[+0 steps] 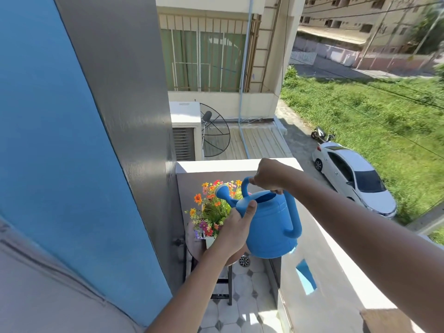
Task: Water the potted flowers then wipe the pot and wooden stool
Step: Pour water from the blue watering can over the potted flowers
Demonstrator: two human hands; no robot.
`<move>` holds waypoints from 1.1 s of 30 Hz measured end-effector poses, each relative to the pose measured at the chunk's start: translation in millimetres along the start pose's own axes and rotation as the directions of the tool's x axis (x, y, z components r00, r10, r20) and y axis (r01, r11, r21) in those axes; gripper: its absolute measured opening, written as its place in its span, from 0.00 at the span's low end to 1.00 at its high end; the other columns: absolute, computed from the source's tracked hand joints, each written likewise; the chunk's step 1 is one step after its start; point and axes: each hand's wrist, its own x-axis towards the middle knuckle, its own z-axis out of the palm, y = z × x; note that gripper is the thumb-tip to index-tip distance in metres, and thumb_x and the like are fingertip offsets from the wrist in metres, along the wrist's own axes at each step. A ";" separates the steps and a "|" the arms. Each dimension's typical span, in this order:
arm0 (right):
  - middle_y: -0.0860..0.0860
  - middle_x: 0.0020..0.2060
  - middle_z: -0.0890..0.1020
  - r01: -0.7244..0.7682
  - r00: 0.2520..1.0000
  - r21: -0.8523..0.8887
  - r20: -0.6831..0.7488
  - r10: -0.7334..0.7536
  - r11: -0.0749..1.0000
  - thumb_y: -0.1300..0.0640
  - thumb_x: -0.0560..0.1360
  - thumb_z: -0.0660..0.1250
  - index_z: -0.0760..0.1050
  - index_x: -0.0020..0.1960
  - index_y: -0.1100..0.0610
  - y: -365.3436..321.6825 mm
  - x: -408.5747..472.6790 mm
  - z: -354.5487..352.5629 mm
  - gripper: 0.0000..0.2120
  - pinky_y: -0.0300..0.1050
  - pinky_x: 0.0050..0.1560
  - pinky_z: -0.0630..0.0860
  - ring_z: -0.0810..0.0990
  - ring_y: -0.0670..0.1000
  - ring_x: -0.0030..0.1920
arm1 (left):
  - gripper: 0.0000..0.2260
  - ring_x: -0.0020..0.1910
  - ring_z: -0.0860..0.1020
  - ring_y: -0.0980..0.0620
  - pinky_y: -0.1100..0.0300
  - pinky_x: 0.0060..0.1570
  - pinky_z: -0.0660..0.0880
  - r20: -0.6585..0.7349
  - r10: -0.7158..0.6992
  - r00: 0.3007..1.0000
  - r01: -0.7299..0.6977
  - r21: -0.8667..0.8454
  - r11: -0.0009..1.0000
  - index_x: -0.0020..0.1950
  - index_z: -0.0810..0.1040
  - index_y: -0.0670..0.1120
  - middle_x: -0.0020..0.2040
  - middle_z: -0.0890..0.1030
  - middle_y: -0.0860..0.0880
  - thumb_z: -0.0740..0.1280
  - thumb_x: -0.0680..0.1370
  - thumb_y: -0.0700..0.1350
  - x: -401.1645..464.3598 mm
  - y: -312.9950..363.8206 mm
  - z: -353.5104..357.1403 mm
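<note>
Sunlit balcony tiles lie below the round wooden stool [195, 248], which carries the white pot [209, 241] of colourful flowers [211, 205]. Above them, the blue plastic watering can [269, 227] tilts, right hand [268, 176] gripping its handle, left hand [236, 229] steadying its body. Watering looks underway; wiping remains.

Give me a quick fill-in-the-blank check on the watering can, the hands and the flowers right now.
1. The right hand grips the watering can by its top ____.
2. The left hand steadies the can's ____ side.
3. The can's spout points toward the ____.
4. The flowers stand in a ____ pot.

Missing words: handle; front; flowers; white
</note>
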 end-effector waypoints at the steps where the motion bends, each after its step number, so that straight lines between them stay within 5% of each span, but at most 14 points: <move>1: 0.58 0.24 0.77 0.000 1.000 0.005 0.002 0.000 1.000 0.51 0.79 0.62 0.66 0.36 0.63 0.3 0.3 0.0 0.19 0.39 0.25 0.71 0.75 0.53 0.20 | 0.36 0.46 0.79 0.40 0.51 0.40 0.69 0.001 0.003 1.000 -0.003 -0.005 1.000 0.57 0.75 0.49 0.50 0.81 0.38 0.53 0.69 0.78 0.6 -0.1 -0.2; 7: 0.55 0.19 0.75 0.023 0.999 0.053 0.029 -0.024 0.998 0.48 0.78 0.65 0.70 0.37 0.63 -1.4 3.9 0.9 0.19 0.39 0.26 0.71 0.72 0.52 0.17 | 0.38 0.36 0.73 0.51 0.54 0.36 0.65 -0.023 0.013 1.000 -0.014 -0.022 1.000 0.54 0.76 0.45 0.37 0.76 0.44 0.52 0.69 0.78 -5.8 3.1 -1.5; 11: 0.59 0.31 0.79 0.043 0.995 0.119 0.088 -0.054 0.992 0.47 0.77 0.66 0.77 0.48 0.65 -4.5 4.4 1.1 0.20 0.43 0.30 0.72 0.74 0.55 0.25 | 0.43 0.31 0.69 0.53 0.57 0.32 0.63 -0.090 -0.030 0.996 0.031 0.015 0.999 0.54 0.74 0.41 0.32 0.70 0.50 0.51 0.67 0.79 -10.8 0.0 -3.9; 16: 0.60 0.31 0.78 0.047 0.993 0.117 0.100 -0.059 0.992 0.48 0.77 0.66 0.76 0.49 0.67 -10.0 3.8 3.5 0.19 0.42 0.27 0.70 0.73 0.55 0.26 | 0.44 0.30 0.67 0.53 0.57 0.31 0.61 -0.076 -0.037 0.996 0.039 0.028 0.999 0.51 0.75 0.39 0.31 0.69 0.51 0.51 0.67 0.79 -14.0 -0.5 -10.6; 21: 0.60 0.33 0.80 0.007 0.995 0.091 0.098 -0.016 0.996 0.53 0.78 0.64 0.74 0.47 0.66 -8.5 0.2 -3.3 0.14 0.41 0.27 0.71 0.75 0.56 0.26 | 0.42 0.38 0.74 0.50 0.53 0.38 0.67 -0.022 -0.035 0.999 0.036 0.050 0.998 0.54 0.76 0.44 0.41 0.78 0.39 0.49 0.67 0.80 -10.2 6.8 -8.8; 28: 0.54 0.30 0.72 -0.031 0.999 0.147 0.049 0.024 0.989 0.60 0.75 0.64 0.72 0.44 0.63 9.8 -5.4 -16.0 0.05 0.43 0.26 0.68 0.70 0.51 0.27 | 0.40 0.39 0.77 0.48 0.54 0.38 0.69 0.069 -0.010 0.998 0.003 0.106 0.994 0.53 0.75 0.45 0.41 0.79 0.45 0.47 0.69 0.78 -3.0 25.8 4.6; 33: 0.54 0.32 0.77 -0.093 0.995 0.123 0.055 0.087 0.988 0.59 0.75 0.63 0.76 0.54 0.65 28.6 -6.2 -18.2 0.11 0.38 0.22 0.70 0.73 0.47 0.18 | 0.41 0.51 0.81 0.46 0.50 0.43 0.75 0.088 -0.016 0.996 0.007 0.096 0.995 0.58 0.75 0.49 0.51 0.82 0.44 0.48 0.67 0.80 3.9 32.1 21.5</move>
